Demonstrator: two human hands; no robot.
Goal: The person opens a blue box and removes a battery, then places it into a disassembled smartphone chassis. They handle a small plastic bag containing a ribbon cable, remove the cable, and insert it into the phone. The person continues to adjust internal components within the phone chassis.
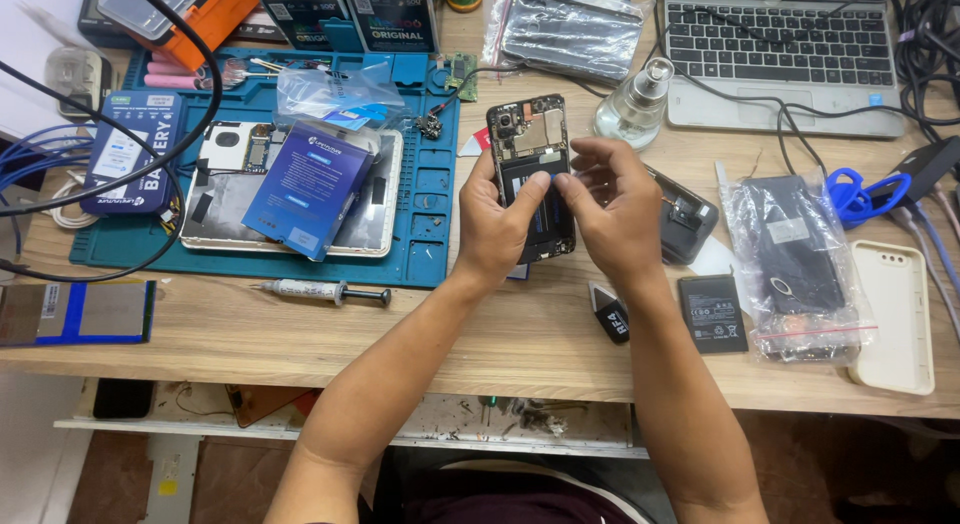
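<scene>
We grip opened phone [531,174] w/ left hand [492,227]; right hand [612,209] pinches at battery, so peel slow, evenly.

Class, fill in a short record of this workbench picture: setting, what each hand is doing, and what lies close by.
Setting: wooden table with a blue mat
Left hand: grips the opened phone by its left edge, thumb on the inside
Right hand: fingertips pinch at the phone's middle
Left of hands: syringe, tablet
Right of hands: small battery, bagged phone, white case
Behind: laptop, glass bottle
</scene>
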